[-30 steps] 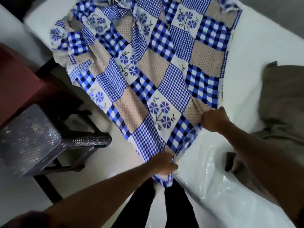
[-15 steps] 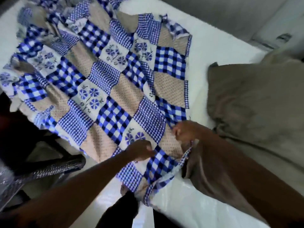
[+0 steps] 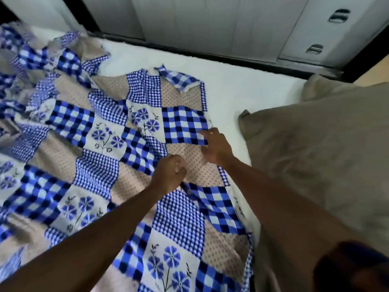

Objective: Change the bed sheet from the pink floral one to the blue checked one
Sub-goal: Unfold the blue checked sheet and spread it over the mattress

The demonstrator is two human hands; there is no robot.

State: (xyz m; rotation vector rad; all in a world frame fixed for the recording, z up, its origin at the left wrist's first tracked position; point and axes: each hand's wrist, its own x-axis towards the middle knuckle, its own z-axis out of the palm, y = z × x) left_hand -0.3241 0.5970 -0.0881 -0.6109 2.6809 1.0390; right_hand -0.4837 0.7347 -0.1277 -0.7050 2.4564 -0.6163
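Presently found blue checked sheet (image 3: 101,165) spread face up over the near and left part of the white mattress (image 3: 242,91), a patchwork of bold blue check, fine gingham, dotted beige and blue flower squares. Noted far right corner of it folded back on itself, underside showing, and far left portion rumpled and blurred. Recorded right-hand edge of it touching a grey-brown pillow (image 3: 315,161) on the near side, with a strip of bare mattress between the two farther up. Found left hand (image 3: 170,171) on a dotted beige square near that edge, fingers curled tight into a fist and gripping a pinch of the cloth, a dark crease running from under the knuckles toward the near side. Found right hand (image 3: 214,147) just beyond and to the right of it, apart from it, fingers spread and loosely bent, fingertips (image 3: 203,133) touching the edge of a bold check square, nothing closed between them. Observed both forearms bare, reaching in from the near side. Noted pale wardrobe doors (image 3: 189,24) beyond the far edge of the mattress, two recessed handles (image 3: 339,15) on the rightmost one.
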